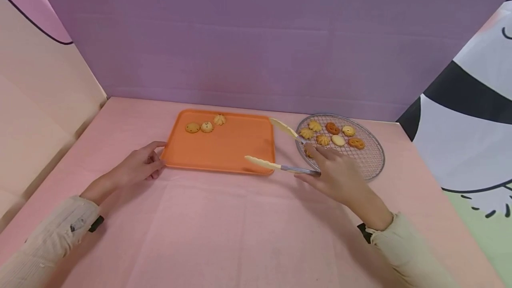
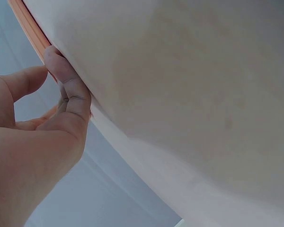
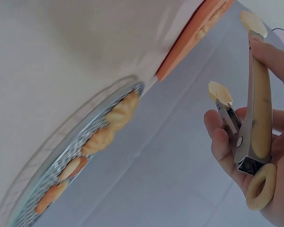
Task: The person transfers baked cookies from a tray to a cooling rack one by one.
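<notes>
My left hand (image 1: 140, 163) is at the left edge of an orange tray (image 1: 216, 154), with thumb and finger at its rim in the left wrist view. Three cookies lie near the tray's back: an oval one (image 1: 192, 127), a round one with a marked top (image 1: 206, 127) and a ridged one (image 1: 219, 119). A pair of tongs (image 1: 292, 169) is in my right hand (image 1: 340, 174), its cream tips spread wide with nothing between them. One tip is over the tray's front right part, the other near its back right corner. The hand partly covers the round wire rack (image 1: 372, 159).
Several cookies sit on the rack, among them ridged ones (image 1: 322, 140), pretzel-shaped ones (image 1: 356, 143) and a pale oval one (image 1: 338, 140). A pink cloth (image 1: 216, 226) covers the table. The purple wall (image 1: 224, 48) stands right behind the tray and rack.
</notes>
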Tool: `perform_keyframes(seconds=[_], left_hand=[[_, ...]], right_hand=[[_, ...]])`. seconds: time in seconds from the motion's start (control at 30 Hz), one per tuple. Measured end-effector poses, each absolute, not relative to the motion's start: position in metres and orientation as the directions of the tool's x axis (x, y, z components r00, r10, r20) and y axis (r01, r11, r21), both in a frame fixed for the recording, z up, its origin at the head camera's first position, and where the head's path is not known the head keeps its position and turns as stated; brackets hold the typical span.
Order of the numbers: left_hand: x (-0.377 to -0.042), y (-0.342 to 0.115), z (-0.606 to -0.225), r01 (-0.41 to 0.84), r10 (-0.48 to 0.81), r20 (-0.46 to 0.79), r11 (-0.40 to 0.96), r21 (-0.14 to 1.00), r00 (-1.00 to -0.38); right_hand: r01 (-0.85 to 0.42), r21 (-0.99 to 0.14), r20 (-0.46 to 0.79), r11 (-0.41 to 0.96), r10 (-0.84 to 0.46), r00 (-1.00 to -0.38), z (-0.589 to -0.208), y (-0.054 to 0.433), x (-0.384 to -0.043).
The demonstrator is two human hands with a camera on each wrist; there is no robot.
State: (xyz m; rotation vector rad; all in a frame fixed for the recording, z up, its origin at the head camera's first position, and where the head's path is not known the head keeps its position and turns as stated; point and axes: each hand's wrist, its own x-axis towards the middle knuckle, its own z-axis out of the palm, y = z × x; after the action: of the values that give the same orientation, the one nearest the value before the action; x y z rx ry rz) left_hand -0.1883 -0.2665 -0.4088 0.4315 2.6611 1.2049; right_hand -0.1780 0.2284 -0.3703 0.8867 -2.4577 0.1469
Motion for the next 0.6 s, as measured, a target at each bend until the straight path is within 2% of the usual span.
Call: perform_keyframes(seconds=[0.6], left_hand=[[-0.189,-0.267,-0.41,0.214,0.359,-0.026,0.611,0.762,-0.933]], right_hand=[[-0.659,0.11,0.362,0.744,-0.647,-0.671,-0.368,0.162,-0.208]])
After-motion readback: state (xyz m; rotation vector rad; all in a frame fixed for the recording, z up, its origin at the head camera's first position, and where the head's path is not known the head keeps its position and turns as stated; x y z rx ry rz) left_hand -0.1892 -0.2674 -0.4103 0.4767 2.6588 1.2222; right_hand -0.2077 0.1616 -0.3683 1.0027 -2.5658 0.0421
